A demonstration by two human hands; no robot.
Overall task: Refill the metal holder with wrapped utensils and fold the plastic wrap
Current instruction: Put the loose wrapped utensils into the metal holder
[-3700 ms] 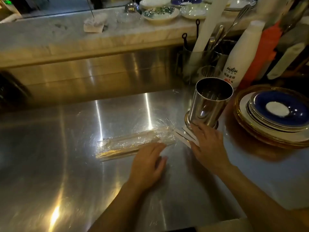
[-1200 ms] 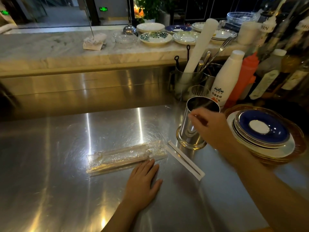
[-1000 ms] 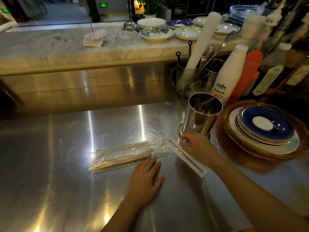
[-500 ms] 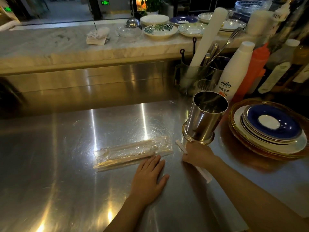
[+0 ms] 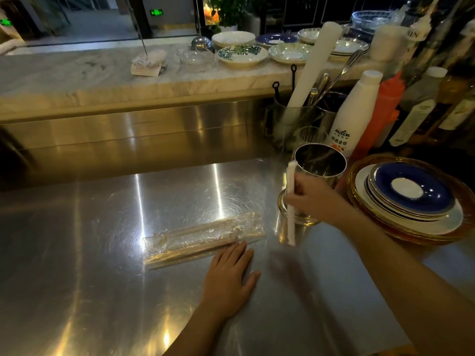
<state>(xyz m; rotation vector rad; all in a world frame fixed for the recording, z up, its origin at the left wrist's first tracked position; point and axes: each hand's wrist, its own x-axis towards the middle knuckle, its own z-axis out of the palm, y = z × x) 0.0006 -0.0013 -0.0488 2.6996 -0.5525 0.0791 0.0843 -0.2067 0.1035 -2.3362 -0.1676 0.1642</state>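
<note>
A shiny metal holder (image 5: 320, 165) stands on the steel counter (image 5: 102, 253), right of centre, on a small gold-rimmed base. My right hand (image 5: 312, 197) is closed on white paper-wrapped utensils (image 5: 291, 222), held nearly upright just left of the holder, their top end level with its rim. A crumpled bundle of clear plastic wrap (image 5: 203, 236) with long sticks inside lies flat in the middle of the counter. My left hand (image 5: 230, 272) rests flat with fingers spread, its fingertips touching the bundle's near edge.
A stack of blue and white plates (image 5: 411, 199) sits right of the holder. Behind it stand a white bottle (image 5: 356, 114), an orange squeeze bottle (image 5: 385, 106), a utensil jar with a white roll (image 5: 295, 119) and several dark bottles. Bowls (image 5: 241, 53) line the marble ledge.
My right hand has picked the wrapped utensils up off the counter and raised them upright beside the holder. My left hand has stayed flat by the plastic wrap.
</note>
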